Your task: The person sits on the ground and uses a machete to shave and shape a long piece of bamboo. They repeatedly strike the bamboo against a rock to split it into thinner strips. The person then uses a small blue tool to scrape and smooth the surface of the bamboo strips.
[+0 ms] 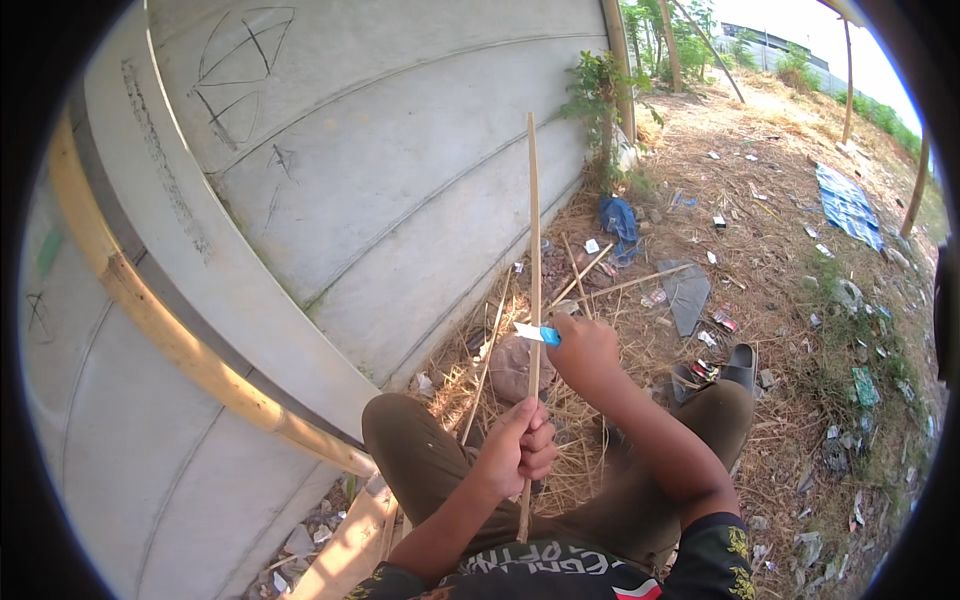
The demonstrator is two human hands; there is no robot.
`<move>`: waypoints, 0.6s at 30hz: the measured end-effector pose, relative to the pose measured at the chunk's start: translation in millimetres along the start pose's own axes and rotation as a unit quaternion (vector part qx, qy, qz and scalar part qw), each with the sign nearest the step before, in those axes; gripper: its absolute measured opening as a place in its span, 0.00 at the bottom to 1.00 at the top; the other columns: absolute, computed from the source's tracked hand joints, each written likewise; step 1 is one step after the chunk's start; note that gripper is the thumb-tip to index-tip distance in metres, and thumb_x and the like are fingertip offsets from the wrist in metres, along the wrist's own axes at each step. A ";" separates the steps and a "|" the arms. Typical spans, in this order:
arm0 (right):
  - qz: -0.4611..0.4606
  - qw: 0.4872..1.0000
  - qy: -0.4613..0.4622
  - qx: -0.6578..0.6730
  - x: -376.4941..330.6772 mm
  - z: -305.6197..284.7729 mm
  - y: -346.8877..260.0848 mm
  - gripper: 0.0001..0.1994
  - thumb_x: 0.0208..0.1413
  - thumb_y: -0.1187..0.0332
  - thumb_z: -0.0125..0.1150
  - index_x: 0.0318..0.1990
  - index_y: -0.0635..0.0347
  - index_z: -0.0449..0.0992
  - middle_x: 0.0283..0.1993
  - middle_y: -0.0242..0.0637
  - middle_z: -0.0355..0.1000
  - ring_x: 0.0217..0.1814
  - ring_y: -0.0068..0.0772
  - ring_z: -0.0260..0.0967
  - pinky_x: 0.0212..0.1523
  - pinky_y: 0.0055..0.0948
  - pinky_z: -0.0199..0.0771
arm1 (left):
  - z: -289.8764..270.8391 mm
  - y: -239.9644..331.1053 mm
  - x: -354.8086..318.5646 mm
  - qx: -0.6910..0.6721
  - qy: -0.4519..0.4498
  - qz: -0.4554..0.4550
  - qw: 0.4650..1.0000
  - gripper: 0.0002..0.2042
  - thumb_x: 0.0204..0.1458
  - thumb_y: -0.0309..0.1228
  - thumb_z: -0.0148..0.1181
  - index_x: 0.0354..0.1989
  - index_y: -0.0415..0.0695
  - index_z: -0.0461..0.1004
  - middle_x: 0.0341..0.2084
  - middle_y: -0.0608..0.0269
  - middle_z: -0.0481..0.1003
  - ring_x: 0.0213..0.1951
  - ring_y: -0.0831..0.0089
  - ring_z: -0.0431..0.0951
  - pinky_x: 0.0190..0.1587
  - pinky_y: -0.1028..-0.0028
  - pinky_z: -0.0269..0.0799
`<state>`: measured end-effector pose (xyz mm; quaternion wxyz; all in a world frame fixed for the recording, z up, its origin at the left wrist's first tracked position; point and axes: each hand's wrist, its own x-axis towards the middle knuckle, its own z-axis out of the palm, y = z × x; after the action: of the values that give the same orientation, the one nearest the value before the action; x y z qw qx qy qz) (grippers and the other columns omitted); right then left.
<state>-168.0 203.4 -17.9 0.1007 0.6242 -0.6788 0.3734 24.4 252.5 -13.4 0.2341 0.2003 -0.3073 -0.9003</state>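
A long, thin bamboo strip stands nearly upright in front of me, its lower end close to my lap. My left hand is closed around its lower part. In my right hand is a utility knife with a blue handle, held higher up the strip. The knife's pale blade lies across the strip, above my left hand. Whether the edge bites into the bamboo cannot be made out.
A grey panel wall runs along the left, with a thick bamboo pole before it. Shavings, loose sticks and a stone lie beyond my knees. A blue plastic bag, a grey slab and a blue tarp are farther off.
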 end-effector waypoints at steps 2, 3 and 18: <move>0.034 0.999 0.021 -0.003 12.5 -2.5 19.4 0.05 0.49 0.66 0.64 0.29 0.56 0.77 0.24 0.45 0.76 0.25 0.51 0.76 0.28 0.47 0.75 | 6.8 -3.1 2.9 0.015 -0.011 -0.019 1.000 0.17 0.72 0.49 0.41 0.32 0.53 0.60 0.16 0.78 0.50 0.13 0.85 0.46 0.15 0.80 0.41; 0.053 0.998 0.032 -0.004 18.1 -5.9 28.1 0.06 0.49 0.66 0.65 0.28 0.57 0.78 0.24 0.46 0.75 0.26 0.53 0.75 0.29 0.48 0.75 | 9.1 -4.6 3.6 0.024 -0.016 -0.030 0.999 0.17 0.72 0.49 0.40 0.32 0.54 0.60 0.15 0.78 0.50 0.13 0.85 0.46 0.15 0.79 0.41; 0.390 0.894 0.210 -0.062 45.3 -93.1 189.7 0.14 0.56 0.60 0.61 0.31 0.64 0.82 0.31 0.53 0.79 0.35 0.58 0.79 0.38 0.48 0.78 | -20.1 12.2 -79.2 0.213 -0.042 -0.175 0.960 0.17 0.73 0.44 0.40 0.32 0.48 0.60 0.17 0.73 0.52 0.16 0.83 0.49 0.18 0.79 0.45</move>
<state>-382.7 216.3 2.4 0.1261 0.2082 -0.8527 0.4621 102.4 277.8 -2.9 0.0111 0.2583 -0.4618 -0.8484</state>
